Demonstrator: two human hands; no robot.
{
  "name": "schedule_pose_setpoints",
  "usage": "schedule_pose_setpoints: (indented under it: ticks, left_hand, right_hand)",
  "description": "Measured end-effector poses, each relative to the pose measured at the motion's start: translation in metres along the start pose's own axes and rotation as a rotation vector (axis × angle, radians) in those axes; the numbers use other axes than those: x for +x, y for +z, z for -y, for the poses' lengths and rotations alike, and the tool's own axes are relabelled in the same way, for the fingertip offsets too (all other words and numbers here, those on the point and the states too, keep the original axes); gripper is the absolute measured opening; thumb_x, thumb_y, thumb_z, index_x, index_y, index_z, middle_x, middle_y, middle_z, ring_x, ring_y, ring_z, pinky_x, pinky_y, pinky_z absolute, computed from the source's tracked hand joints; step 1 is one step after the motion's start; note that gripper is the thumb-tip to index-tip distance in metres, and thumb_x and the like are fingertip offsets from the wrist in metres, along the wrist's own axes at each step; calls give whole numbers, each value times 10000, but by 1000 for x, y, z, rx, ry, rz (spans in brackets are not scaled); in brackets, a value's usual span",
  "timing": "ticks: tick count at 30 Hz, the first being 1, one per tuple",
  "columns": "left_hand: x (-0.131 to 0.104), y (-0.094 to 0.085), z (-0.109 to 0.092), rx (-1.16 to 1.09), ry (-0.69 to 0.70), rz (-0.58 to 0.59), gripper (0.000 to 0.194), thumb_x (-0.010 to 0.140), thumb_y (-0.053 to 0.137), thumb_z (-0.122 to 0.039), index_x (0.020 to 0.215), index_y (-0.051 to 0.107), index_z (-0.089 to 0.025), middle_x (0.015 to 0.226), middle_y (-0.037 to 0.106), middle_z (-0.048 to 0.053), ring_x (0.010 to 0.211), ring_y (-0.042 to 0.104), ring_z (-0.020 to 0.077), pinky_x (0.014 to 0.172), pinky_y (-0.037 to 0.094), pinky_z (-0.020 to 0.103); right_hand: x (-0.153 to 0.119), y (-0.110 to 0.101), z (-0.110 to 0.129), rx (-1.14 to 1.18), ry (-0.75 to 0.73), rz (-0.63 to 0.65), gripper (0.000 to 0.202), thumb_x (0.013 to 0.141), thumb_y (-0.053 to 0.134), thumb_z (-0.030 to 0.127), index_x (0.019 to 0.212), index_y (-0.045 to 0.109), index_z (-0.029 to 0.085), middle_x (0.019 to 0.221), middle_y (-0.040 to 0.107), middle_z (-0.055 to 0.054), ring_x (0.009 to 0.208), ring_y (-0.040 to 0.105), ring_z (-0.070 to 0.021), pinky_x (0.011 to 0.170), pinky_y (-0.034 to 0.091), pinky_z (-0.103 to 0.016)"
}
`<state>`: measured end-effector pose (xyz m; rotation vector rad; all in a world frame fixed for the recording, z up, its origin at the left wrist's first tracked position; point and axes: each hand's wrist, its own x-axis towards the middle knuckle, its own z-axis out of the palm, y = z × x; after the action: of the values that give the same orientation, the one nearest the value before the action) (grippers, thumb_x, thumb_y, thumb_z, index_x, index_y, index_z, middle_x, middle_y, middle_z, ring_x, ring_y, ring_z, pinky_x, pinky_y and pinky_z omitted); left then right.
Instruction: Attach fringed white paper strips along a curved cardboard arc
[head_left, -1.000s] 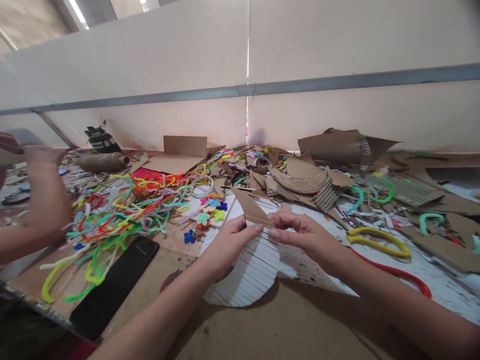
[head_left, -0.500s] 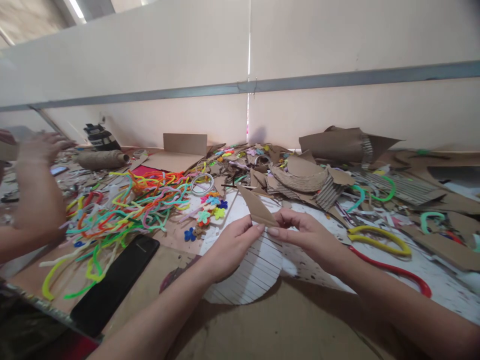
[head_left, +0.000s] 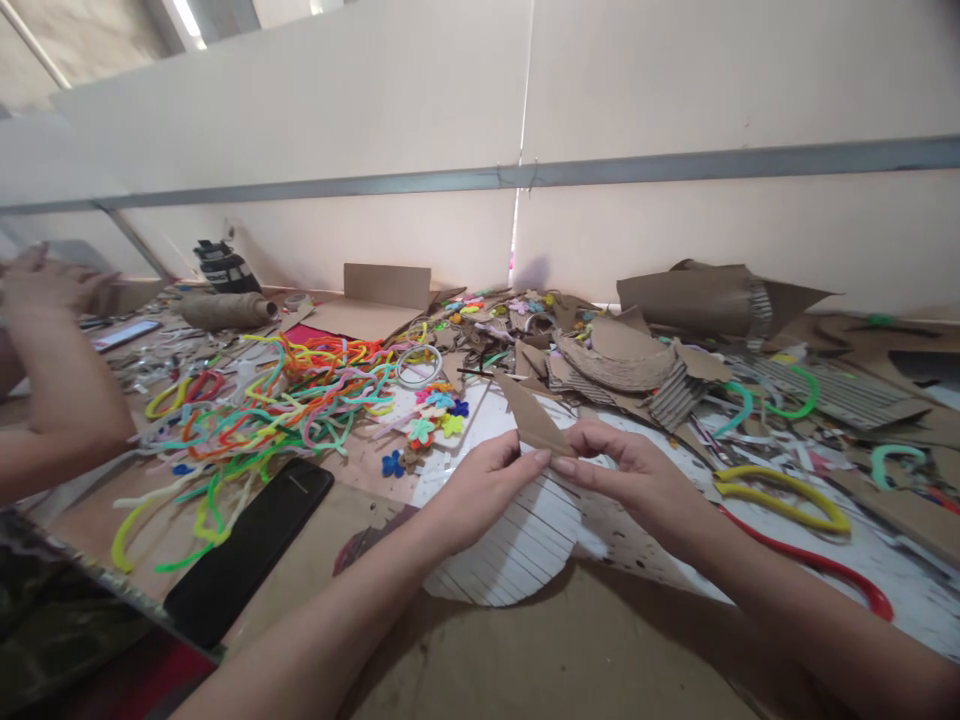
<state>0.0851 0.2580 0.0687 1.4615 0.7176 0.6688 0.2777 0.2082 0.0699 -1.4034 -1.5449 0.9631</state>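
Left hand [head_left: 486,490] and right hand [head_left: 637,480], nearly closed, pinch a cardboard piece [head_left: 535,420] over a lined disc [head_left: 517,555]; apparent shaping step, next needing even pressure.

text: none legible | black object [head_left: 225,268]: pale lettering, too small to read

A craft workshop: cardboard scraps [head_left: 615,358], pipe cleaners [head_left: 300,388] and what looks like a twine spool [head_left: 225,311] crowd the worktable [head_left: 367,475].
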Motion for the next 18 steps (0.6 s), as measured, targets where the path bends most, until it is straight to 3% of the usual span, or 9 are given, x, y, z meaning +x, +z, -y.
schedule_pose_setpoints:
  ticks: [10, 13, 18]
  left_hand:
    - [-2, 1, -1, -152, -63, -50, 231, 847, 737, -402, 969, 768, -208, 980, 759, 62, 977, 649, 248, 849, 467, 314]
    - [-2, 3, -2, -215, -95, -51, 226, 806, 779, -355, 973, 766, -203, 936, 760, 56, 916, 659, 236, 817, 469, 313]
    - [1, -4, -5, -206, -164, -245, 150, 810, 755, -317, 897, 721, -199, 857, 729, 15, 779, 634, 181, 724, 448, 279]
  right_hand:
    - [0, -4, 2, -92, -25, -10, 337, 885, 652, 516, 701, 619, 235, 805, 622, -24, 821, 576, -237, 748, 417, -349]
    - [1, -5, 6, -138, -44, -21, 320, 889, 641, 539, 787, 670, 237, 865, 674, -40, 871, 616, -255, 781, 443, -360]
    - [0, -37, 11, -470, -11, -41, 345, 933, 564, 562, 1007, 714, 261, 1055, 746, -85, 989, 647, -311, 812, 457, -410]
